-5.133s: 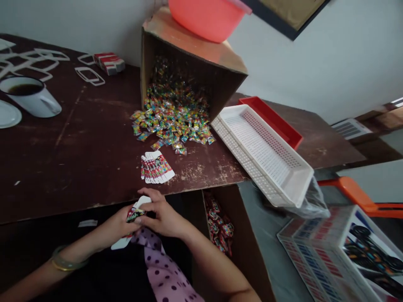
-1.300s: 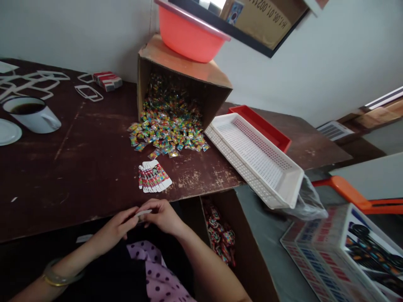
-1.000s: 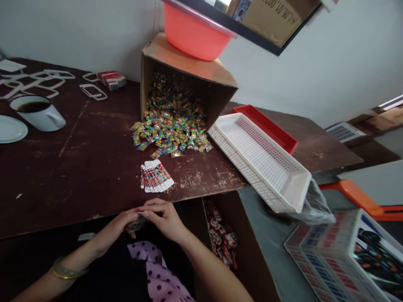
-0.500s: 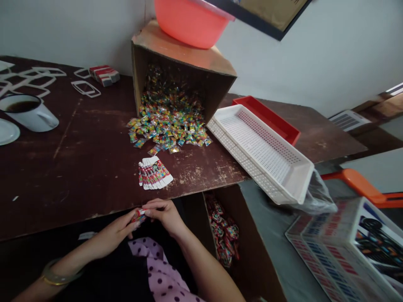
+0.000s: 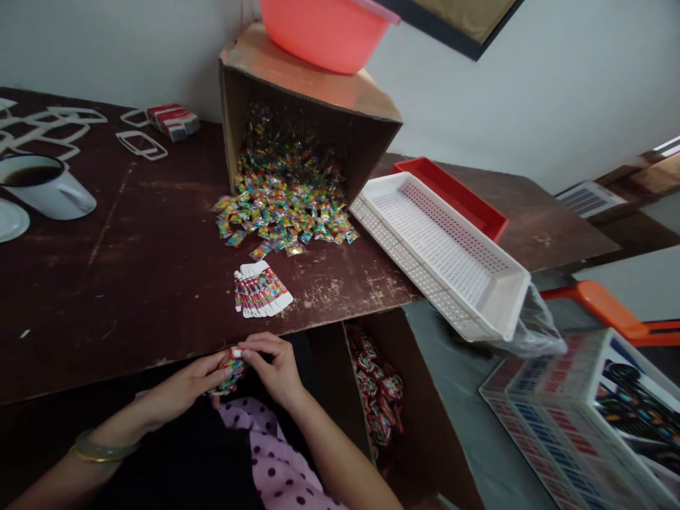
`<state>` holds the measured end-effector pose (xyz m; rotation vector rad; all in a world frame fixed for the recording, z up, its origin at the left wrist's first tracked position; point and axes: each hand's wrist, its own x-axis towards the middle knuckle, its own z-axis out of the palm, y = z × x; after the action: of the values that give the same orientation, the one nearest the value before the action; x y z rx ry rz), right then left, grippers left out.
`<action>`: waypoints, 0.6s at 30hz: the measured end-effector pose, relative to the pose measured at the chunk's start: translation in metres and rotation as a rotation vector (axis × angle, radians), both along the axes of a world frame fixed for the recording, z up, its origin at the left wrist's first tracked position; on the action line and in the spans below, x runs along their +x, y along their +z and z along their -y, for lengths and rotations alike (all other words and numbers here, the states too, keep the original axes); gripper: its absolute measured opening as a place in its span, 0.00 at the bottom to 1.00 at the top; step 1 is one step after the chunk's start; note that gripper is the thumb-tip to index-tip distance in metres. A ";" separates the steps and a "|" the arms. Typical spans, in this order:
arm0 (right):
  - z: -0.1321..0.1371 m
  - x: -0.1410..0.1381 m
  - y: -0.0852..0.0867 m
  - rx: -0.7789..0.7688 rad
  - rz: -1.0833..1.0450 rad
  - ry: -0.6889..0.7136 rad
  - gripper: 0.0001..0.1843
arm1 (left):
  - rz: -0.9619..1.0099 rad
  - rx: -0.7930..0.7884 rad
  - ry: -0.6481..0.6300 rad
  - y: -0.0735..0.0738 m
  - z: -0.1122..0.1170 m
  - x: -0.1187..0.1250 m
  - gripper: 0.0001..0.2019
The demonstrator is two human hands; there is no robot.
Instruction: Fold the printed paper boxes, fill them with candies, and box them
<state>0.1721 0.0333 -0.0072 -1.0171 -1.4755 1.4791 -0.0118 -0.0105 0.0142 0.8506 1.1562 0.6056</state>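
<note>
Since half a second earlier, both hands had drawn nearer the body: left hand [image 5: 183, 386] and right hand [image 5: 273, 365] pinched a small printed packet [image 5: 229, 367] between their fingers, just below the table [image 5: 132, 283] edge, near the stack of flat packets [image 5: 260, 290]

The dark table [image 5: 132, 269] carries a tipped carton [image 5: 313, 92], spilled sweets [image 5: 281, 212], flat cards [image 5: 260, 289], a mug [image 5: 45, 188].

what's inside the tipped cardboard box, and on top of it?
Inside the cardboard box: a heap of small colourful wrapped packets spilling onto the table. Its deep interior is too dark to see. On top: an orange basin.
</note>
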 end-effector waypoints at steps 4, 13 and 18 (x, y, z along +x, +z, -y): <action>0.002 0.008 0.008 0.128 0.075 0.010 0.10 | 0.080 -0.062 0.030 0.006 0.002 0.006 0.23; 0.016 0.002 0.008 0.150 0.058 -0.006 0.14 | 0.156 -0.080 0.098 -0.004 0.008 0.014 0.23; 0.001 0.071 0.041 0.014 0.141 -0.004 0.09 | 0.245 -0.130 0.016 -0.001 0.009 0.021 0.26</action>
<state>0.2429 0.0327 0.0341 -1.1348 -1.5785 1.4168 0.0090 -0.0190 0.0132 0.6377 0.9684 0.6226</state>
